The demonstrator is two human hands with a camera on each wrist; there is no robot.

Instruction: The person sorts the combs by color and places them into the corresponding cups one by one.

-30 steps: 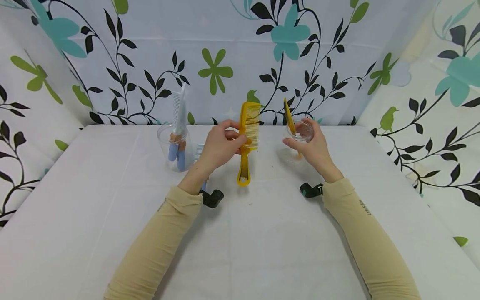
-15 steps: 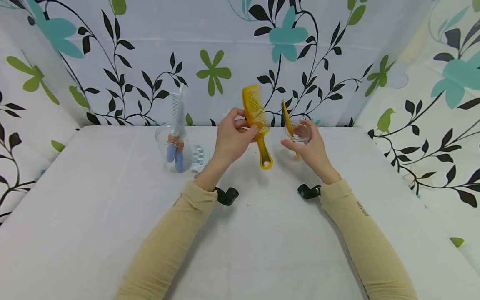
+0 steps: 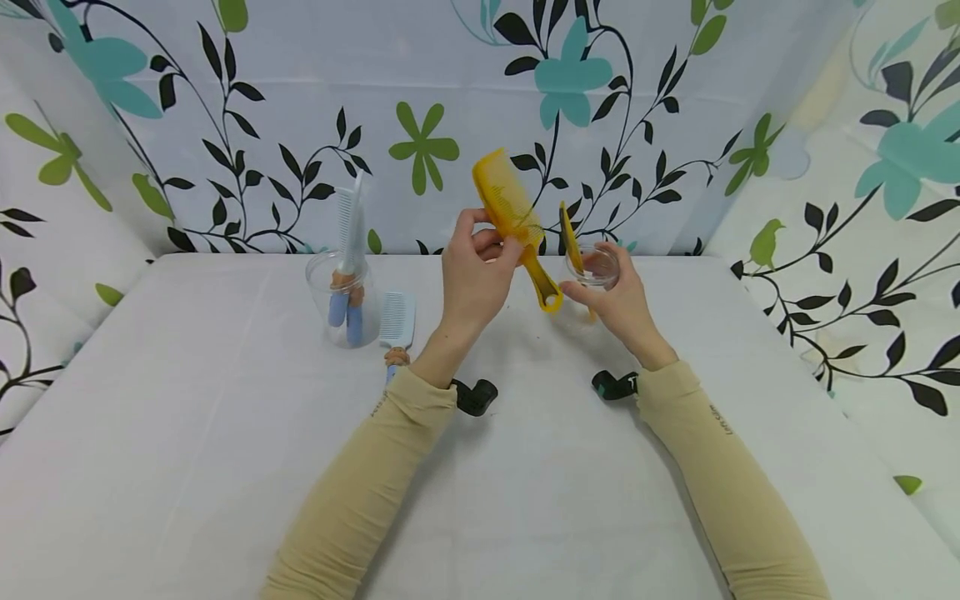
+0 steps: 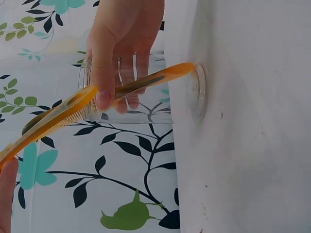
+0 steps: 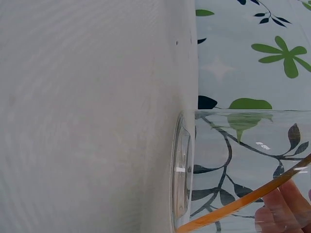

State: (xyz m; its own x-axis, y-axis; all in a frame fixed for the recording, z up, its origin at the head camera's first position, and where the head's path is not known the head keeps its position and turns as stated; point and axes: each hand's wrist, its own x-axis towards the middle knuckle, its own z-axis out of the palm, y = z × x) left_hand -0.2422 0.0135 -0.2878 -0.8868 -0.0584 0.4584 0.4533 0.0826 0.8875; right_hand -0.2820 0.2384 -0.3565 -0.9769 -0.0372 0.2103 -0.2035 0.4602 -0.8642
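Observation:
My left hand (image 3: 480, 271) pinches a yellow comb (image 3: 504, 196) by its toothed part, raised off the table. The comb tilts, its looped handle end pointing down and right, close to a clear plastic cup (image 3: 604, 272). Around that cup curl the thumb and fingers of my right hand (image 3: 630, 304). A second yellow comb (image 3: 571, 237) leans inside the cup, its toothed part sticking out above the rim. In the left wrist view, the handle tip of the held comb (image 4: 53, 119) is near the cup's mouth. The right wrist view shows the cup's base (image 5: 181, 170) at the table.
To the left stands another clear cup (image 3: 318, 287) holding pale blue combs (image 3: 349, 217) with blue handles and brown figures. A similar light blue comb (image 3: 397, 318) lies on the white table (image 3: 187, 417), partly hidden by the left forearm. Patterned cloth (image 3: 300, 108) rises behind and beside the table.
My left hand has moved right and slightly up with the yellow comb, tilting it from upright so its handle swings toward the right-hand cup. The right hand keeps its hold on the cup.

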